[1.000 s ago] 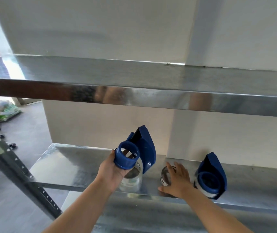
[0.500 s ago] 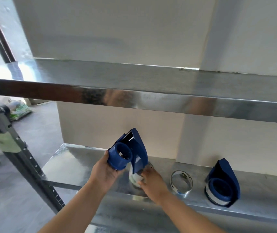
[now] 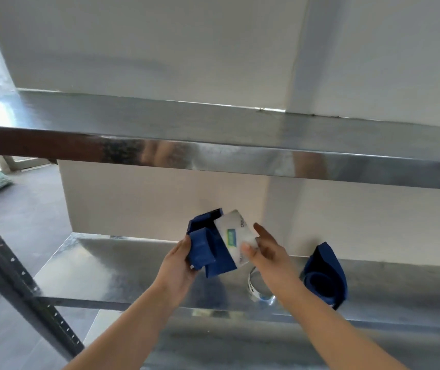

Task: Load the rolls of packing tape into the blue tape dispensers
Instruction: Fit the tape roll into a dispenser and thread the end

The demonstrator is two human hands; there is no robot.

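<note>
Both hands work above the middle of a metal shelf, under a second, upper shelf that crosses the whole view. The left hand is clenched around the round hub of a blue tape dispenser, lifted clear of the shelf and tilted, with its serrated cutting edge pointing up toward the wall. The right hand grips a roll of packing tape, thumb on its near face and fingers behind, and presses it against the dispenser's right side; the roll shows a white wrapper with a small green and blue label. Whether the roll already sits on the hub cannot be told, since the dispenser's blue plate hides that part. Below the right wrist, a clear roll of tape lies near the front edge of the shelf, partly hidden by the forearm. Further right, close to the shelf's front edge, stands a second blue dispenser, apart from both hands. A dark perforated upright carries the shelf at its left end.
</note>
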